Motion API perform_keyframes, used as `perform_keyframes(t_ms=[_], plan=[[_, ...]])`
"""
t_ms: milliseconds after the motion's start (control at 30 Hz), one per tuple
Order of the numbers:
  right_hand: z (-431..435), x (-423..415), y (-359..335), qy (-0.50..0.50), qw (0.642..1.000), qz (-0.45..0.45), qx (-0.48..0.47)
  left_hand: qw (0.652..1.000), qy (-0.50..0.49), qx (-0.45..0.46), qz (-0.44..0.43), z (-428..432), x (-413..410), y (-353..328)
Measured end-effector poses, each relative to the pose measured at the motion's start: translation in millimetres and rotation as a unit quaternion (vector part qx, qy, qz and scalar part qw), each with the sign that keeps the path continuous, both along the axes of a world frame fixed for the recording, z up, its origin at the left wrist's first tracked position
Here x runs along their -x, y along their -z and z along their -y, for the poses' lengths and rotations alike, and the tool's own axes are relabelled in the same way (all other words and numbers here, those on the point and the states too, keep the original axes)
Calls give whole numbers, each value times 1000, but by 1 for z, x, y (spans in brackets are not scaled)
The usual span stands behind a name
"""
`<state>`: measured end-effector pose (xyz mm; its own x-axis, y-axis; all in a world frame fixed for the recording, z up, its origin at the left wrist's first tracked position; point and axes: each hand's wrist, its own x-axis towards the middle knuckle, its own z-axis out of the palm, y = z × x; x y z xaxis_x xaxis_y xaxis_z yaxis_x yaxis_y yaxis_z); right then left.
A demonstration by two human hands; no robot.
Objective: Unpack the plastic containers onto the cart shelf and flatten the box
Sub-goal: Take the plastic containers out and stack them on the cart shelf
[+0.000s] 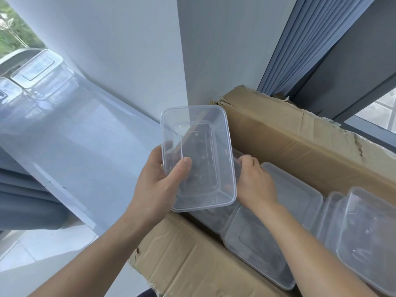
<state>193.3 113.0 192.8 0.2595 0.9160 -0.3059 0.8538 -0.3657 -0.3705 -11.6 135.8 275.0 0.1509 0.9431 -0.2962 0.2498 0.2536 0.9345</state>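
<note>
White wall (pixel 128 50) behind. L hand (pixel 158 183), thumb inside rim, grips clear container (pixel 197 155) over box (pixel 289 133); R hand (pixel 255 183) reaches in, curled round boxed container (pixel 238 155).

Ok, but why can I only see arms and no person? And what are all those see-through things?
The camera sits on the person's head and looks down, so you see only their arms. The left hand holds a clear plastic tub. The right hand reaches into a cardboard box, where more tubs lie. Its fingertips are partly hidden behind the held tub, so I cannot tell what they grip. On the left is a white shelf with a few tubs already on it.
</note>
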Motion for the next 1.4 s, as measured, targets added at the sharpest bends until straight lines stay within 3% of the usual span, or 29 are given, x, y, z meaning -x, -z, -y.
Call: perform_keyframes(t_ms=[100, 200, 367, 533, 800, 1400], plan=[[9, -3, -13, 43, 998, -22, -48, 1000, 0, -18, 4, 8, 2, -11], [23, -9, -34, 124, 981, -114, -92, 999, -3, -34, -10, 15, 4, -26], [57, 0, -63, 237, 889, -365, -140, 999, -32, -25, -20, 29, 21, -40], [85, 28, -96, 217, 842, -468, -157, 995, -90, -18, 25, 48, 59, -53], [120, 109, -124, 130, 844, -501, -142, 987, -131, -15, 93, 90, 152, -59], [109, 393, -142, -49, 900, -419, -115, 944, -300, -20, 136, 161, 437, -63]])
